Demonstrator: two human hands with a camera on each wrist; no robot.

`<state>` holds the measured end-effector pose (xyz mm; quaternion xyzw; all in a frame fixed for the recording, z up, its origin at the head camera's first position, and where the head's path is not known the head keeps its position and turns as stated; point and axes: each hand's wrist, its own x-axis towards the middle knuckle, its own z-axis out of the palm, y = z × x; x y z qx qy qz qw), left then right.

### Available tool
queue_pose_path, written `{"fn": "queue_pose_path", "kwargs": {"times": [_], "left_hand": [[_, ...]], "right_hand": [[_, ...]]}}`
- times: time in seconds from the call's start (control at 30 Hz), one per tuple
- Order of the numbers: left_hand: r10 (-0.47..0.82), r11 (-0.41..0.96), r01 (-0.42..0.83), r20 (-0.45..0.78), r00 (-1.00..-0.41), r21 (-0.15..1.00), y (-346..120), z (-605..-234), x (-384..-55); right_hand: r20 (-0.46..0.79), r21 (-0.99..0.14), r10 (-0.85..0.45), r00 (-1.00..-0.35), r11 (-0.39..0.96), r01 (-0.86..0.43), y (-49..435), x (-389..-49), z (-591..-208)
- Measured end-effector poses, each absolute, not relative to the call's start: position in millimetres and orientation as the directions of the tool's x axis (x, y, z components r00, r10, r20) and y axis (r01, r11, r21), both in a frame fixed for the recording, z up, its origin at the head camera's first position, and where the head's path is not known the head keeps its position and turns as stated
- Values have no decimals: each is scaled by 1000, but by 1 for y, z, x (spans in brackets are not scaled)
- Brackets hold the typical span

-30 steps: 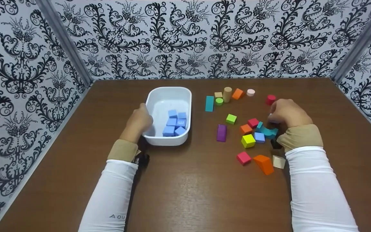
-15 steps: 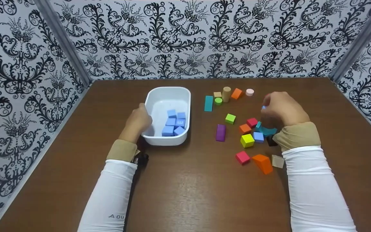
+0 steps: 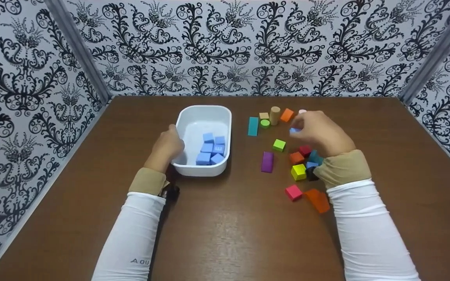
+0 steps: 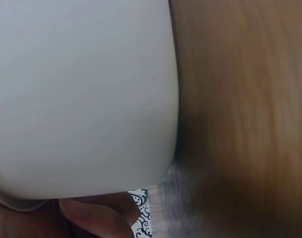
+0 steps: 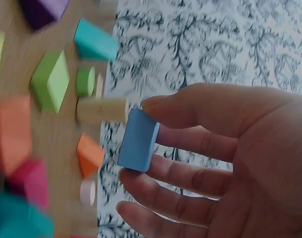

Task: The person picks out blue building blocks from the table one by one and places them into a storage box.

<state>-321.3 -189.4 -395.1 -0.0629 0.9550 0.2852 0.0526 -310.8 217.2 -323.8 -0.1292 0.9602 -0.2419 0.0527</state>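
Observation:
My left hand [image 3: 168,145] grips the left side of a white plastic tub [image 3: 197,121]. In the left wrist view the tub's outer wall [image 4: 86,99] fills much of the frame, with fingers [image 4: 94,214] curled at its edge. Several blue blocks [image 3: 207,148] lie inside the tub. My right hand [image 3: 322,130] is raised above the scattered toy blocks, pinching a small blue block [image 5: 136,141] between thumb and fingers. Partly behind the right wrist, another blue block [image 3: 311,165] lies between a yellow cube [image 3: 299,172] and a teal block [image 3: 315,157].
Around the right hand lie red, orange and green blocks, a purple block [image 3: 267,162] and an orange wedge [image 3: 318,200]. A wooden cylinder [image 3: 274,116] and a teal block [image 3: 253,126] stand toward the back. Patterned walls [image 3: 248,47] enclose the table.
My right hand has lifted the blue block and carried it leftward, over the pile. A red cylinder and a pale cube are now hidden by the right arm. The left hand stays put.

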Motion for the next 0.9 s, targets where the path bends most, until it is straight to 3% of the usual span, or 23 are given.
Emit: {"fn": "queue_pose_path", "kwargs": {"times": [0.33, 0.9], "left_hand": [[-94, 838, -141, -114, -989, 527, -190, -398, -324], [-111, 837, -153, -109, -988, 526, -190, -396, -322]], "right_hand": [[121, -489, -446, -887, 751, -444, 142, -320, -326], [322, -471, -468, -823, 675, -568, 34, -318, -356]]}}
